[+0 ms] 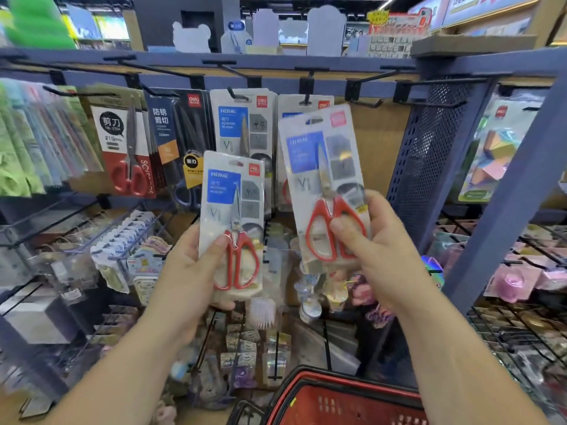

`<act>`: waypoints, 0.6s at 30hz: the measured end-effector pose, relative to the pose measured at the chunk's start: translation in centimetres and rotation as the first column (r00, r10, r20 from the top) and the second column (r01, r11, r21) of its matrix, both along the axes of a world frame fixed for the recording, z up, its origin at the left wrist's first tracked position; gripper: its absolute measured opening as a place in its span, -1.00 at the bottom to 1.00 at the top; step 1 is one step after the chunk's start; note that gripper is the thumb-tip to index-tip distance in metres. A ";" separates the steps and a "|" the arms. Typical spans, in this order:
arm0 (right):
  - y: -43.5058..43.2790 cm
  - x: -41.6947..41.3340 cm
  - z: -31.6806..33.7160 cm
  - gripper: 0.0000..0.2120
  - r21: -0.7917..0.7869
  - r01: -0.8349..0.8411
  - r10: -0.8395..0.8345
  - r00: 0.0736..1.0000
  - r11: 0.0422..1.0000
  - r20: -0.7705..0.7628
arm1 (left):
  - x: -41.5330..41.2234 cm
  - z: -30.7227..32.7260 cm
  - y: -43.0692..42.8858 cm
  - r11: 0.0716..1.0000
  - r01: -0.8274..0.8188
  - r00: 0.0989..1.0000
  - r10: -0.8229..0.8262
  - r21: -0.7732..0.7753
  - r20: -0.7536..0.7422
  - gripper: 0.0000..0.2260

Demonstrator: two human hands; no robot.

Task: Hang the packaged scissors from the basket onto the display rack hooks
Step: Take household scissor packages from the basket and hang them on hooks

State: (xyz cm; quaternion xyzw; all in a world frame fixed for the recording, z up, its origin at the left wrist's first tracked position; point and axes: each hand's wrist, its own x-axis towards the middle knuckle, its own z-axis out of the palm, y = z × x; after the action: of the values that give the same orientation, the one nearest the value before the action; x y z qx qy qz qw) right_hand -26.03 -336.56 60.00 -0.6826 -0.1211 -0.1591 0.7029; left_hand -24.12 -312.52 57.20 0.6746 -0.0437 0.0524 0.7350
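Head view: left hand [196, 265] is clamped on a smaller scissors pack [232, 222], right hand [372, 240] on a larger pack [325, 185], both raised before the rack, above the red basket [346, 400]. Best to lift the larger pack, line its top slot with the hook [306, 98] behind and slide it straight on, keeping the card flat.

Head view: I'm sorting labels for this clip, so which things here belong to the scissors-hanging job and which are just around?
Job:
left hand holding a scissors pack
right hand holding a second scissors pack
empty hook
red basket

Just around:
black-handled scissors packs
colored paper block pack
small trinkets on lower shelves
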 end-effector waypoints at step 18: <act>-1.8 4.6 0.7 -0.89 -0.047 0.228 -0.229 0.973 0.973 -0.036 | 1.1 3.5 0.1 0.996 0.085 0.987 -0.087 0.027 0.132 -0.81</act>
State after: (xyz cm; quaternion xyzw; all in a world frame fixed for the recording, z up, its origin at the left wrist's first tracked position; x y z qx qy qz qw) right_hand -21.43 -338.41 60.66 -0.7101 -0.0305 -0.2221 0.6675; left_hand -23.06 -312.43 60.75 0.6747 -0.1223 0.0652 0.7249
